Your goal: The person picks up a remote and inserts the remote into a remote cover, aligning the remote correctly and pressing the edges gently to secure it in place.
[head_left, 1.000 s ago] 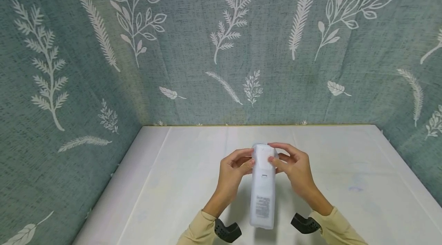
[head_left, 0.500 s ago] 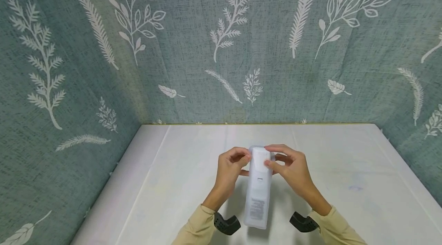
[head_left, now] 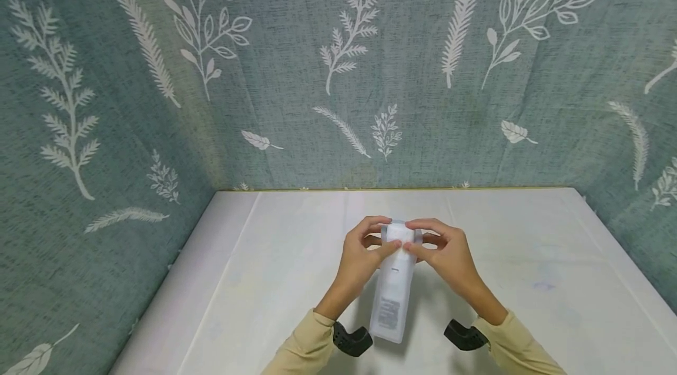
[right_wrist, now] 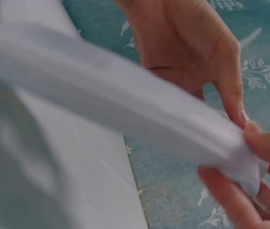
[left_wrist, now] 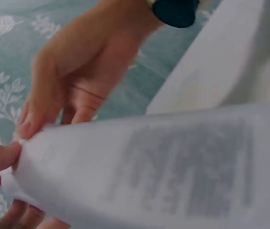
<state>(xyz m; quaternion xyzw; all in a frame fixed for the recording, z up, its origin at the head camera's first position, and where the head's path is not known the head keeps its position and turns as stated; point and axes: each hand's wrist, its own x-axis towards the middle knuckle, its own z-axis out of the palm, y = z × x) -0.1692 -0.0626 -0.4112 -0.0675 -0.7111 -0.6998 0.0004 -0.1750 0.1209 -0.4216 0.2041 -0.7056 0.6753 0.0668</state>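
Note:
A long white remote control (head_left: 394, 278) in a translucent sleeve tilts up from the table, its back with a grey printed label and a small slot facing me. My left hand (head_left: 362, 254) holds the far end from the left, thumb on its back and index finger at the top edge. From the right side, my right hand (head_left: 449, 254) pinches the same end, its thumb beside the left one. Fingers of both hands meet round that end in the left wrist view, where the label side of the remote control (left_wrist: 149, 162) fills the front. The front of the remote control is hidden.
A white table (head_left: 285, 269) lies below, with a shadow under the remote. Green cloth walls (head_left: 296, 69) with white leaf prints rise at the back and sides. Black wrist devices (head_left: 352, 340) sit at both cuffs.
The remote's near end has swung to the left. My left hand shifted at the far end, its fingers drawing back to the edge and then its thumb coming onto the back; the right hand stayed nearly still.

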